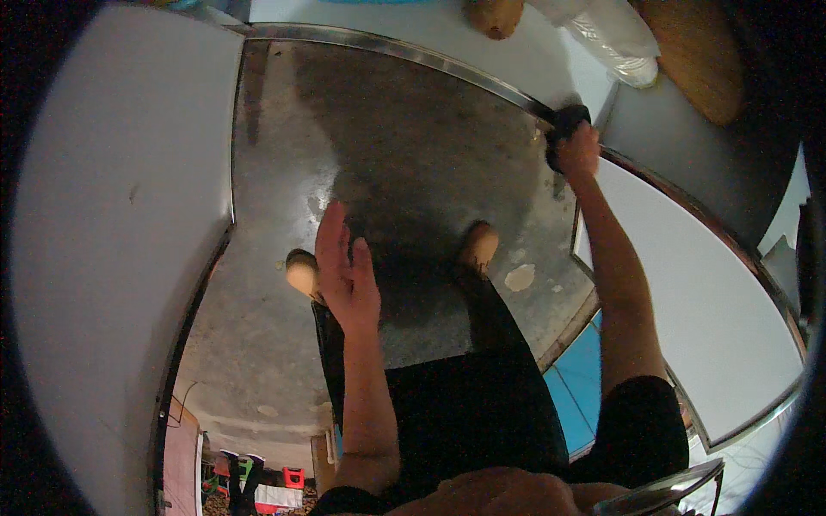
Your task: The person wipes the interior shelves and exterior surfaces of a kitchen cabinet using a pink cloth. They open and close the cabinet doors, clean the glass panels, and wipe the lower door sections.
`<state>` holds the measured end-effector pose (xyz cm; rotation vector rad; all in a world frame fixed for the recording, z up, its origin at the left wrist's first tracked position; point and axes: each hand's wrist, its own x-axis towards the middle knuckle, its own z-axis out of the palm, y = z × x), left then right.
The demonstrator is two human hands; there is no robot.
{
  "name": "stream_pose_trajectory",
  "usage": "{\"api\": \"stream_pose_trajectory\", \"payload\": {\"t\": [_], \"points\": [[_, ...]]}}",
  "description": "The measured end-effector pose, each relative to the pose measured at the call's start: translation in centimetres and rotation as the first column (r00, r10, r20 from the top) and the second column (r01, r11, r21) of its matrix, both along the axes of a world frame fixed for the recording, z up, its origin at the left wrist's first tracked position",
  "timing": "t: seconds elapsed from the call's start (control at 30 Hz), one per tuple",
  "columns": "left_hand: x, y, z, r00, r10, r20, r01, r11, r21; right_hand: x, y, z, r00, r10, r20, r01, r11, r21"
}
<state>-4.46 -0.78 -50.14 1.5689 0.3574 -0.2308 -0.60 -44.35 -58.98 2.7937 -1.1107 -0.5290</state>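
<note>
My right hand (583, 151) is closed around a dark, blurred bundle (568, 122), possibly a cloth. It presses at the corner where a metal edge strip (400, 51) meets the white panel on the right (684, 271). My left hand (348, 277) hangs over the concrete floor (271, 335) with its fingers extended, holding nothing. Below it are my tan shoes (481, 245) and black-clad legs.
A white surface (413, 22) lies beyond the metal strip, with a plastic-wrapped white item (619, 48) and brown objects (697, 58) on or near it. A large pale panel (122, 193) stands at left. Blue tiles (577, 380) show at lower right, and several small items at lower left, including a red box (293, 477).
</note>
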Motion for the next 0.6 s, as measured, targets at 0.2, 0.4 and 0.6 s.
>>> {"api": "stream_pose_trajectory", "payload": {"t": [0.2, 0.4, 0.6], "points": [[-0.1, 0.8, 0.0, 0.994, 0.021, 0.108, -0.035, 0.991, 0.128, 7.4, 15.4, -2.8, 0.917, -0.024, 0.399, -0.09, 0.96, 0.265], [0.9, 0.7, 1.8, 0.99, 0.067, 0.128, -0.106, 0.941, 0.323, 13.2, 24.5, -1.7, 0.686, 0.624, 0.375, -0.671, 0.741, -0.006], [1.2, 2.1, 1.7, 0.97, 0.184, 0.157, -0.224, 0.927, 0.302, 1.7, 10.0, -1.3, 0.799, 0.594, 0.094, -0.598, 0.802, 0.008]]}}
